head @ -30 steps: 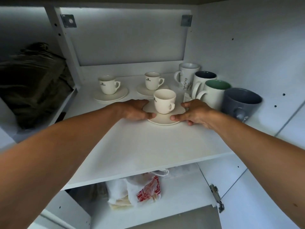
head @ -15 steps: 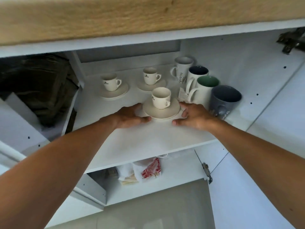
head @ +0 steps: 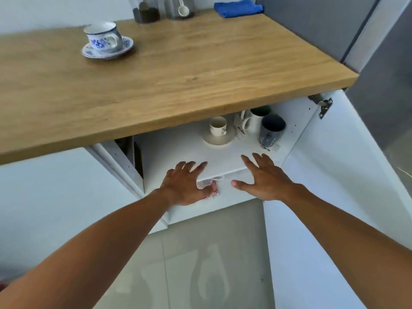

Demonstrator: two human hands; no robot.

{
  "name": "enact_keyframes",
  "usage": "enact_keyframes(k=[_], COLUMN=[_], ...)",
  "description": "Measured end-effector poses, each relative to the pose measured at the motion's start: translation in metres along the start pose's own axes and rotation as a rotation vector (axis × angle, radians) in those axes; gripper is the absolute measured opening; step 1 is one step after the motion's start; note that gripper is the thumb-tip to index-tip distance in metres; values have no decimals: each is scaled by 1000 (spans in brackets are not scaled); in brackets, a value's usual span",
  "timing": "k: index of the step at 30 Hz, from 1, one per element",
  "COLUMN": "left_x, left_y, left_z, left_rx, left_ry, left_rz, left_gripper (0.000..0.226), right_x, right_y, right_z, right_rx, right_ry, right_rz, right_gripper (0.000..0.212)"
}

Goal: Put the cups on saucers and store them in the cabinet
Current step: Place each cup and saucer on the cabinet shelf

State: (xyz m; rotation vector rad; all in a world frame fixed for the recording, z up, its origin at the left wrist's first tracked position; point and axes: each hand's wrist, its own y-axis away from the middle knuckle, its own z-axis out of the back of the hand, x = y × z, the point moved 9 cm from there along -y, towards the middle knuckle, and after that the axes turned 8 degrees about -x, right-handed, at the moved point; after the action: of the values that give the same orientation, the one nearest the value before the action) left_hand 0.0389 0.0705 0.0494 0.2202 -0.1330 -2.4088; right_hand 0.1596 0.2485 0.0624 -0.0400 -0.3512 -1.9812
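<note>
A small white cup (head: pixel 218 126) stands on its white saucer (head: pixel 217 140) on the white cabinet shelf (head: pixel 178 148), just under the worktop's edge. My left hand (head: pixel 186 184) and my right hand (head: pixel 264 177) hover in front of the shelf with fingers spread, holding nothing and well clear of the saucer. On the wooden worktop (head: pixel 178 70) at the back left, a blue-patterned cup (head: pixel 103 36) sits on a matching saucer (head: pixel 107 51). The worktop hides the other cups farther back on the shelf.
Mugs stand at the shelf's right: a white one with a green inside (head: pixel 254 121) and a dark grey one (head: pixel 270 132). The open cabinet door (head: pixel 334 197) hangs to the right. Jars (head: pixel 147 12) and a blue cloth (head: pixel 238 6) sit at the worktop's back. A bag (head: pixel 211 190) lies on the lower shelf.
Both hands have let go of the saucer and pulled back out of the cabinet. My view has risen, so the worktop now covers most of the shelf.
</note>
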Motion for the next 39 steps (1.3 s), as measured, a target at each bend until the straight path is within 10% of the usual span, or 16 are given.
enact_keyframes(k=[19,39], left_x=[7,255], left_y=[182,-14], left_z=[192,310], left_rx=[-133,-341], left_ry=[152,173], left_rz=[133,367], left_gripper=[92,85], right_x=[85,249], right_y=[148,-163], right_z=[175,273], right_rx=[-103,-49], right_ry=[54,-85], right_rz=[168,223], right_gripper=[104,102])
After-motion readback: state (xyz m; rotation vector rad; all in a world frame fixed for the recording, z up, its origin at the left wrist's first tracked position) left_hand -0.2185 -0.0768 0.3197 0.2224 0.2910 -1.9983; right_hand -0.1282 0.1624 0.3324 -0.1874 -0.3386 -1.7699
